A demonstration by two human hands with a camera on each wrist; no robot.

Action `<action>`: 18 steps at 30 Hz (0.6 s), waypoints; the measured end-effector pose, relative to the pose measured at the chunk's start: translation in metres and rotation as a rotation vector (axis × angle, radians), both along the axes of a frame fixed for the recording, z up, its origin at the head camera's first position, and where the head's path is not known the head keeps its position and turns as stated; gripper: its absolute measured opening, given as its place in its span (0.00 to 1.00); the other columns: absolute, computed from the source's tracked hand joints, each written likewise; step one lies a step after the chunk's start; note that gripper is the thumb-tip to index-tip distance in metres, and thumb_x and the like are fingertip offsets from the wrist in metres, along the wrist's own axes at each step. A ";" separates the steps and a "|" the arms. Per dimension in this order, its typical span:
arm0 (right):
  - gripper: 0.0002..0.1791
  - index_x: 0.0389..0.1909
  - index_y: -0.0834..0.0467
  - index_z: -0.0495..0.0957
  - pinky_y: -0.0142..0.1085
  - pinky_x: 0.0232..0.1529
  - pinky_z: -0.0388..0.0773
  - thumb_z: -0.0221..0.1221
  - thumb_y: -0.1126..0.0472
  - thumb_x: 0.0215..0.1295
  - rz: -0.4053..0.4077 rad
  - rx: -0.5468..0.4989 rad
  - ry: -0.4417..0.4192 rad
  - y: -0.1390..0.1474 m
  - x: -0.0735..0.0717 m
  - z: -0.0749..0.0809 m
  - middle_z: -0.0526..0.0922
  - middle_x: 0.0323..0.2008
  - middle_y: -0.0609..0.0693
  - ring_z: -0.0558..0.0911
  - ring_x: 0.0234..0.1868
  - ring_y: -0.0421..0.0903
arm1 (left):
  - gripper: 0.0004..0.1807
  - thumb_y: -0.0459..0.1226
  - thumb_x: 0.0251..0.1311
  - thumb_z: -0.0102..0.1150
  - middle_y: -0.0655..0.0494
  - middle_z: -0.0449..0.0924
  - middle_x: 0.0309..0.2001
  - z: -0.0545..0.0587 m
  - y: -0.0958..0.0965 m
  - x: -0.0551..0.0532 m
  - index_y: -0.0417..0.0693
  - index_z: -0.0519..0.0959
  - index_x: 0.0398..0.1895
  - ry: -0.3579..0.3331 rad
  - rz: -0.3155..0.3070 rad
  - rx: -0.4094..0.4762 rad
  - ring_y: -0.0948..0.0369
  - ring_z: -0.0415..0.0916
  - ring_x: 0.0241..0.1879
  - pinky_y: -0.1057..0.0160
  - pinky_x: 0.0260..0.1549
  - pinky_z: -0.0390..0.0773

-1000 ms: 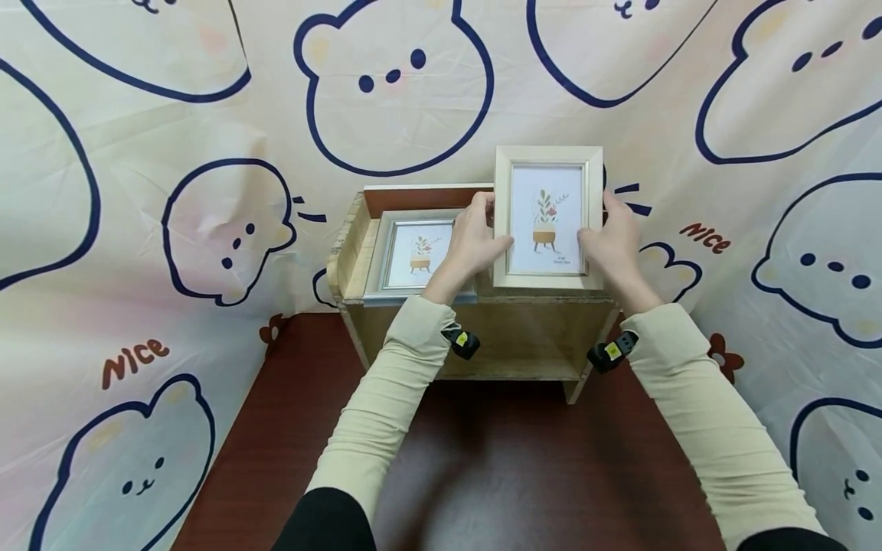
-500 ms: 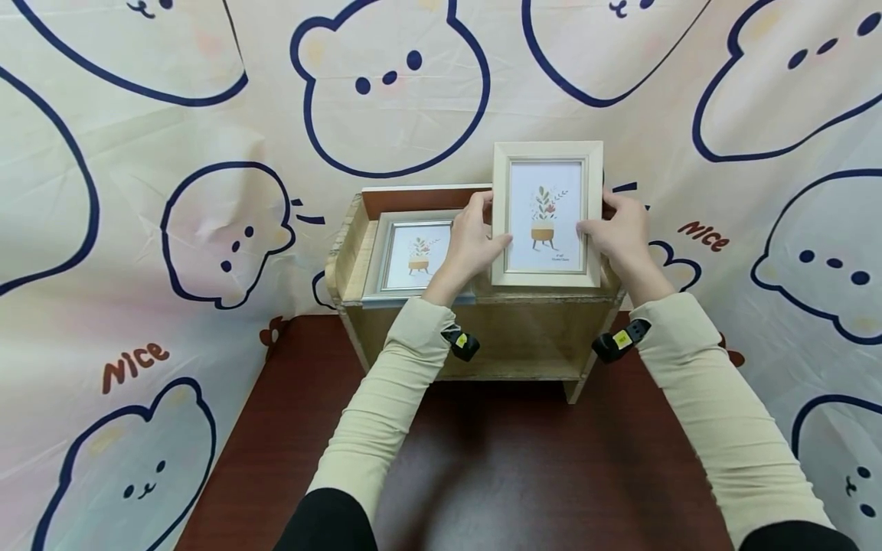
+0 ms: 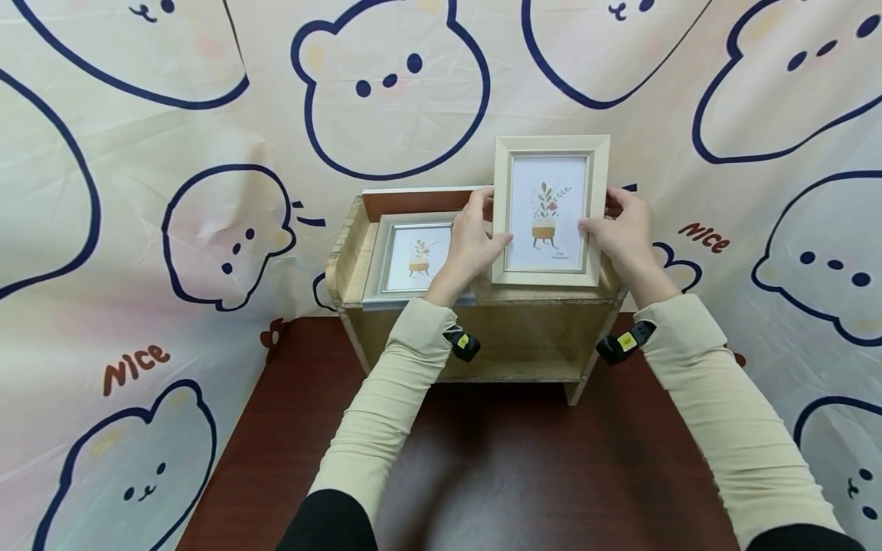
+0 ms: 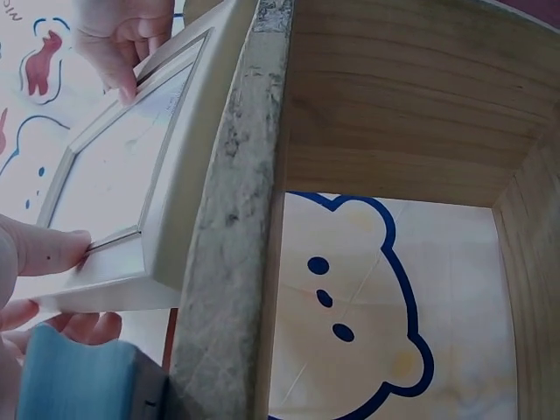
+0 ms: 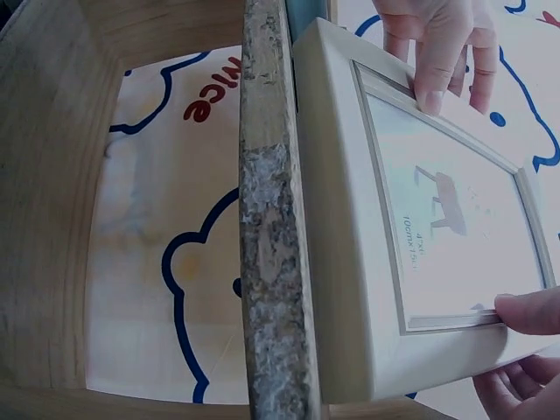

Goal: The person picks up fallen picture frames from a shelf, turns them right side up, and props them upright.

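Note:
Both hands hold a cream picture frame (image 3: 549, 210) by its sides, over the right part of a small wooden shelf's (image 3: 520, 337) top. My left hand (image 3: 472, 243) grips the left side, thumb on the front and fingers behind. On the opposite side, my right hand (image 3: 627, 236) pinches the edge, its thumb on the front border. A potted-plant print shows behind the glass. In the right wrist view the frame's lower edge (image 5: 346, 350) lies close to the shelf's rough front board (image 5: 276, 227); whether they touch I cannot tell. A second, greyer picture frame (image 3: 416, 260) leans back on the shelf's left part.
The shelf has a raised left side panel (image 3: 344, 245), a reddish-brown back strip (image 3: 413, 202) and an open lower compartment. It stands on a dark red-brown table (image 3: 468, 467), against a cloth (image 3: 227, 115) printed with cartoon bears.
The cream frame's upper part has risen slightly and shifted a little right, so it tilts a bit. My right hand has moved slightly right; my left hand has barely moved.

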State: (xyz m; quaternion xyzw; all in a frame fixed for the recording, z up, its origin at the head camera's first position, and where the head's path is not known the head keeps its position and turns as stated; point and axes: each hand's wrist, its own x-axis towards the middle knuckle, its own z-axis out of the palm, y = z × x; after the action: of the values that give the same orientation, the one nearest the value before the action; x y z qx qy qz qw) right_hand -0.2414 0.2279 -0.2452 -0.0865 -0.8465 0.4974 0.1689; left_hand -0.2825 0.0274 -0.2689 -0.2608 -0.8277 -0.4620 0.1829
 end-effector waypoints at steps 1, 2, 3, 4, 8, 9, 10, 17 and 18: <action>0.33 0.65 0.60 0.59 0.40 0.56 0.68 0.58 0.66 0.58 0.000 -0.004 0.003 0.000 0.000 0.000 0.67 0.56 0.61 0.69 0.54 0.53 | 0.32 0.26 0.46 0.63 0.45 0.73 0.47 0.000 0.000 -0.001 0.39 0.63 0.57 -0.006 -0.015 0.028 0.55 0.73 0.42 0.67 0.37 0.75; 0.33 0.65 0.60 0.59 0.40 0.56 0.68 0.58 0.66 0.58 0.001 -0.011 0.008 0.000 0.000 0.000 0.67 0.56 0.61 0.69 0.55 0.53 | 0.32 0.25 0.45 0.63 0.44 0.73 0.46 0.000 0.001 -0.001 0.39 0.63 0.57 -0.019 -0.030 0.058 0.55 0.73 0.41 0.68 0.35 0.76; 0.33 0.65 0.61 0.60 0.40 0.56 0.68 0.59 0.66 0.58 0.001 -0.018 0.014 0.001 0.000 -0.001 0.67 0.56 0.62 0.69 0.55 0.53 | 0.33 0.24 0.45 0.62 0.44 0.73 0.46 0.000 0.001 -0.002 0.38 0.63 0.57 -0.034 -0.046 0.089 0.55 0.74 0.40 0.68 0.33 0.76; 0.33 0.65 0.61 0.59 0.39 0.57 0.67 0.59 0.66 0.58 0.003 -0.023 0.016 0.001 0.000 -0.001 0.67 0.56 0.62 0.69 0.55 0.53 | 0.33 0.23 0.44 0.62 0.44 0.73 0.45 0.000 0.001 -0.002 0.38 0.63 0.57 -0.050 -0.056 0.116 0.55 0.73 0.41 0.68 0.33 0.76; 0.33 0.65 0.60 0.60 0.37 0.57 0.67 0.59 0.66 0.58 0.000 -0.041 0.035 0.001 0.002 -0.002 0.67 0.56 0.60 0.69 0.55 0.52 | 0.39 0.22 0.44 0.62 0.45 0.72 0.47 0.001 0.001 -0.003 0.39 0.59 0.62 -0.149 -0.062 0.177 0.56 0.72 0.43 0.69 0.37 0.75; 0.33 0.65 0.60 0.60 0.37 0.56 0.67 0.58 0.66 0.58 -0.002 -0.048 0.037 0.000 0.002 -0.003 0.67 0.56 0.60 0.69 0.55 0.51 | 0.40 0.22 0.44 0.62 0.45 0.71 0.47 0.001 0.001 -0.004 0.39 0.58 0.63 -0.176 -0.057 0.183 0.57 0.72 0.44 0.70 0.37 0.75; 0.32 0.65 0.59 0.60 0.36 0.56 0.67 0.59 0.66 0.58 -0.005 -0.056 0.038 0.000 0.003 -0.003 0.67 0.55 0.59 0.69 0.55 0.51 | 0.40 0.22 0.44 0.62 0.46 0.71 0.48 0.002 0.001 -0.004 0.39 0.58 0.64 -0.195 -0.054 0.189 0.57 0.71 0.44 0.70 0.38 0.75; 0.33 0.64 0.61 0.61 0.37 0.55 0.69 0.60 0.66 0.57 0.012 -0.047 0.059 0.002 0.005 -0.001 0.68 0.54 0.59 0.70 0.53 0.50 | 0.34 0.21 0.43 0.62 0.47 0.72 0.44 0.005 0.002 -0.006 0.36 0.66 0.58 -0.235 -0.064 0.216 0.58 0.70 0.42 0.71 0.37 0.74; 0.33 0.64 0.61 0.61 0.37 0.55 0.69 0.60 0.66 0.57 0.014 -0.046 0.058 0.002 0.005 0.000 0.68 0.54 0.59 0.70 0.52 0.50 | 0.34 0.21 0.43 0.62 0.47 0.72 0.44 0.005 0.001 -0.005 0.37 0.66 0.58 -0.239 -0.068 0.222 0.58 0.70 0.41 0.70 0.37 0.74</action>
State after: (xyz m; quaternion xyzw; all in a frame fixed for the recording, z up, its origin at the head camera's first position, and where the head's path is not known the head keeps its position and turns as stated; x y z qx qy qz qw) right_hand -0.2365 0.2302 -0.2456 -0.0701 -0.8301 0.5203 0.1880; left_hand -0.2876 0.0286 -0.2636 -0.2100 -0.7782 -0.5842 0.0949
